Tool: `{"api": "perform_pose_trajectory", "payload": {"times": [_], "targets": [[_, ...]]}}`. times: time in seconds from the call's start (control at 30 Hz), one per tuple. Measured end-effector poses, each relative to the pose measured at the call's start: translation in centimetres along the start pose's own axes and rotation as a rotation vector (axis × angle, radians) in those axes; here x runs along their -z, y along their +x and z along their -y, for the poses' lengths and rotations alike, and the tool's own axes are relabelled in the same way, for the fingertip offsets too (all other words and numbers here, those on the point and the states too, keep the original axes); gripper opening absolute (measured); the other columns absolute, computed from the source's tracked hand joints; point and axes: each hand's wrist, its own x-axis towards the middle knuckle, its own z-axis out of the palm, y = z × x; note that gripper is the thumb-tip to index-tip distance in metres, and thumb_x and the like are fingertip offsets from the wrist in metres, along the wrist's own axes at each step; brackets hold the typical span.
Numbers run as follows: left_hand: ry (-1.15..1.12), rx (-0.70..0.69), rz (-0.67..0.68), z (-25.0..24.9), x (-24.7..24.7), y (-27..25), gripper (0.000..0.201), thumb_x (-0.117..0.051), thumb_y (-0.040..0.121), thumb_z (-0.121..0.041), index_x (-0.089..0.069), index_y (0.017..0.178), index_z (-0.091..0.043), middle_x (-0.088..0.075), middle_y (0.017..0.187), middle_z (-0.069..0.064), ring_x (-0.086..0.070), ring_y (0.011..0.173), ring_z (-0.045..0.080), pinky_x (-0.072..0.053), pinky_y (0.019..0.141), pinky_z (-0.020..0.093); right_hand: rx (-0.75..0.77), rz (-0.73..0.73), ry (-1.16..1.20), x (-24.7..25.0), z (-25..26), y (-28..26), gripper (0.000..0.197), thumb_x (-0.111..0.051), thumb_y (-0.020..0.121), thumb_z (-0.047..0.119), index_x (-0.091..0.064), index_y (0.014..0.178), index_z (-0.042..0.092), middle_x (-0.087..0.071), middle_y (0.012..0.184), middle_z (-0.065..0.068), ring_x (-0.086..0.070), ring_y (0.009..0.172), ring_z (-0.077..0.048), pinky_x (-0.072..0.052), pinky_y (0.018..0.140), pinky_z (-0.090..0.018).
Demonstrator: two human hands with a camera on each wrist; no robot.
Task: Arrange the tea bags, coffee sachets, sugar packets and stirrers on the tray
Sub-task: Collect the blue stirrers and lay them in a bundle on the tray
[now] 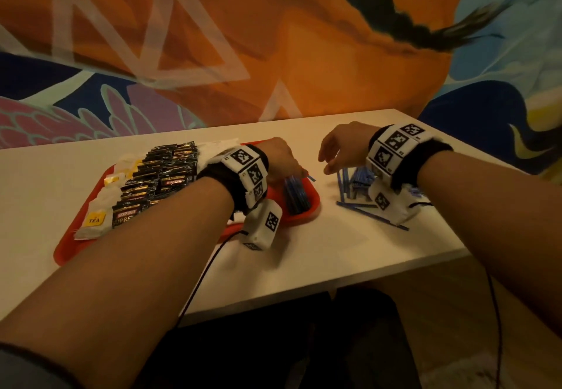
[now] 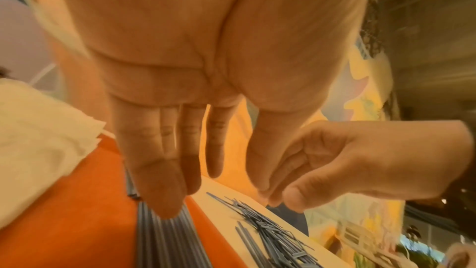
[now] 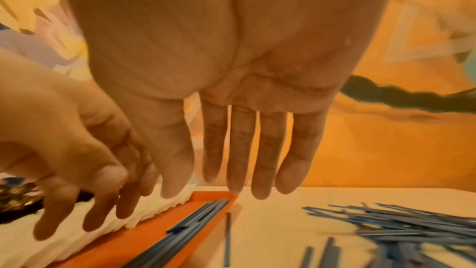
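- I see a red tray (image 1: 307,216) on a white table (image 1: 304,255).
- The stirrers (image 1: 296,195) are blue.
- The coffee sachets (image 1: 164,175) are black with gold.
- The tea bags (image 1: 92,221) are white with yellow tags.
- The wall (image 1: 273,39) is orange with white triangles.

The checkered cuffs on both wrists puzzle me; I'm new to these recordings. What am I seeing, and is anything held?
No machine here: a person works bare-handed. The cuffs carry small cameras. One picture comes from a head-worn camera looking down; the other two look along each palm toward the fingers. On the white table sits a red tray with tea bags, dark coffee sachets, white packets and a neat row of blue stirrers. More loose stirrers lie scattered on the table beside it. The left hand hovers over the tray's row, the right hand over the loose pile. Neither has a grip on anything; fingers are relaxed.
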Motion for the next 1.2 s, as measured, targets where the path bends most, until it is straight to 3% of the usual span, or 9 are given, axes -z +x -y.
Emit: {"api": "perform_pose_trajectory", "payload": {"times": [0.2,0.3,0.37,0.43,0.67,0.83,0.97,1.07,1.2], "targets": [[0.305,-0.169,0.068,-5.6,-1.6,1.1,0.055,-0.072,0.087,-0.048,-0.065,0.119,-0.003,-0.066,0.112,0.01,-0.064,0.091,0.026,-0.054,0.092,0.042,-0.183,0.062,0.001,0.7,-6.8,-2.3,0.051,-0.082,0.078,0.034,-0.064,0.123,0.02,-0.063,0.128,-0.003,-0.058,0.109,-0.021,-0.045,0.095,-0.033],[0.548,-0.218,0.17,-8.0,-3.4,2.6,0.08,-0.071,0.08,-0.063,-0.055,0.137,-0.009,-0.058,0.132,0.009,-0.062,0.112,0.028,-0.05,0.099,0.042,-0.259,0.228,-0.023,-0.3,-9.9,-3.2,0.073,-0.083,0.076,0.037,-0.05,0.14,0.022,-0.046,0.146,-0.003,-0.05,0.115,-0.02,-0.04,0.098,-0.031],[0.746,-0.235,0.226,-8.8,-5.4,4.2,0.112,-0.071,0.056,-0.086,-0.051,0.142,-0.018,-0.056,0.136,0.0,-0.057,0.12,0.026,-0.047,0.105,0.045,-0.297,0.333,-0.111,-1.4,-11.7,-3.3,0.085,-0.085,0.072,0.044,-0.043,0.143,0.028,-0.037,0.153,-0.002,-0.044,0.132,-0.024,-0.036,0.11,-0.035],[0.9,-0.252,0.236,-8.9,-7.7,6.4,0.138,-0.064,0.025,-0.1,-0.052,0.141,-0.026,-0.059,0.126,-0.006,-0.058,0.112,0.022,-0.049,0.104,0.047,-0.304,0.35,-0.175,-2.5,-12.7,-3.1,0.088,-0.086,0.067,0.048,-0.043,0.142,0.033,-0.042,0.149,0.0,-0.046,0.131,-0.024,-0.039,0.108,-0.035],[0.864,-0.298,0.163,-10.8,-9.0,10.5,0.086,-0.072,0.04,-0.083,-0.066,0.103,-0.025,-0.071,0.094,0.001,-0.068,0.084,0.025,-0.06,0.081,0.045,-0.197,0.156,-0.08,-3.6,-12.8,-0.6,0.053,-0.086,0.072,0.033,-0.065,0.12,0.03,-0.064,0.127,0.005,-0.061,0.111,-0.02,-0.049,0.098,-0.035],[0.763,-0.258,0.153,-11.4,-6.8,9.5,0.058,-0.079,0.078,-0.052,-0.062,0.115,-0.01,-0.067,0.101,0.004,-0.065,0.088,0.024,-0.058,0.084,0.036,-0.194,0.061,0.035,-3.5,-13.9,-0.3,0.051,-0.086,0.072,0.035,-0.066,0.118,0.029,-0.065,0.12,0.005,-0.061,0.108,-0.018,-0.05,0.095,-0.033],[0.629,-0.157,0.296,-11.6,-5.7,10.6,0.086,-0.077,0.073,-0.061,-0.048,0.137,-0.011,-0.057,0.132,0.007,-0.059,0.111,0.026,-0.05,0.1,0.041,-0.246,0.113,-0.025,-3.1,-15.4,-0.8,0.051,-0.085,0.073,0.036,-0.065,0.12,0.027,-0.061,0.116,0.004,-0.058,0.11,-0.02,-0.045,0.089,-0.028],[0.728,-0.168,0.279,-12.2,-6.8,11.1,0.089,-0.074,0.063,-0.077,-0.052,0.121,-0.014,-0.058,0.119,0.004,-0.054,0.099,0.023,-0.048,0.088,0.036,-0.19,0.072,0.02,-3.6,-14.8,-0.4,0.038,-0.081,0.078,0.027,-0.07,0.115,0.03,-0.07,0.112,0.007,-0.062,0.1,-0.014,-0.049,0.089,-0.027],[0.839,-0.254,0.167,-12.7,-9.1,12.9,0.136,-0.064,0.021,-0.097,-0.05,0.133,-0.022,-0.061,0.126,-0.001,-0.061,0.111,0.027,-0.05,0.098,0.042,-0.114,0.022,0.113,-3.6,-13.4,0.4,0.032,-0.08,0.079,0.02,-0.073,0.11,0.029,-0.073,0.107,0.007,-0.067,0.098,-0.015,-0.052,0.086,-0.029]]}}
